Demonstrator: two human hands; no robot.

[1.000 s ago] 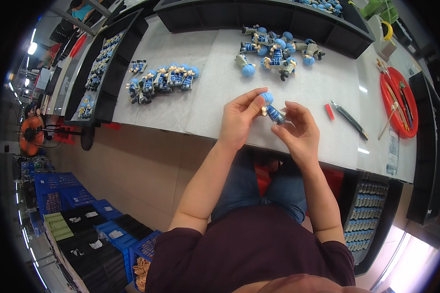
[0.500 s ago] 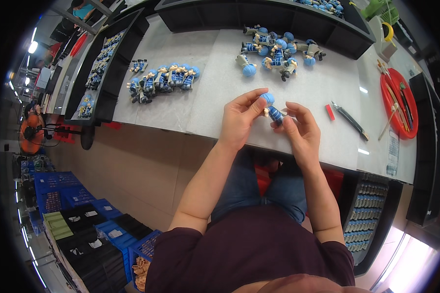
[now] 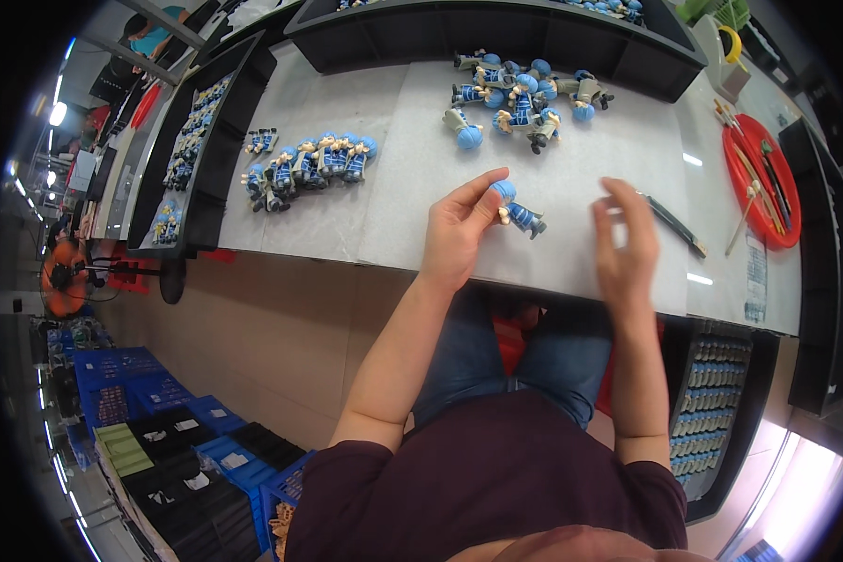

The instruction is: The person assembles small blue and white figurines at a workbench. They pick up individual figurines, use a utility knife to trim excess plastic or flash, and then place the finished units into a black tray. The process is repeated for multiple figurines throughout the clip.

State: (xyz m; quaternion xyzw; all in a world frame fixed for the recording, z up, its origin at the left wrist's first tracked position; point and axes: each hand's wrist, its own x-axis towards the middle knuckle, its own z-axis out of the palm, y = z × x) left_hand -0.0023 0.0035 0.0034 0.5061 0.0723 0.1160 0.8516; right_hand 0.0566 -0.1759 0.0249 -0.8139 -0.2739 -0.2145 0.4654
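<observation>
Pinched by its light-blue head between the thumb and fingers of my left hand (image 3: 455, 236) is a small toy figurine (image 3: 519, 217) in blue and grey; its body and legs point right. My right hand (image 3: 629, 245), slightly blurred, hovers apart from the figurine over the right of the table, fingers spread, with nothing visible in it. Just beside its fingertips lies a dark craft knife (image 3: 676, 228), partly covered by the hand. Farther back lies a loose pile of similar figurines (image 3: 525, 98). Another group of figurines (image 3: 309, 161) lies in a close row to the left.
A red oval tray (image 3: 785, 211) with brushes and sticks lies at the right. Behind the pile stands a long black bin (image 3: 496, 47); another black tray (image 3: 211, 150) holds figurines at the left. The table's near edge runs just before my lap. Beside it is a rack of figurines (image 3: 712, 403).
My right hand has let go of the figurine and moved right toward the craft knife, covering the small red block. My left hand still holds the figurine, whose legs now point more to the right.
</observation>
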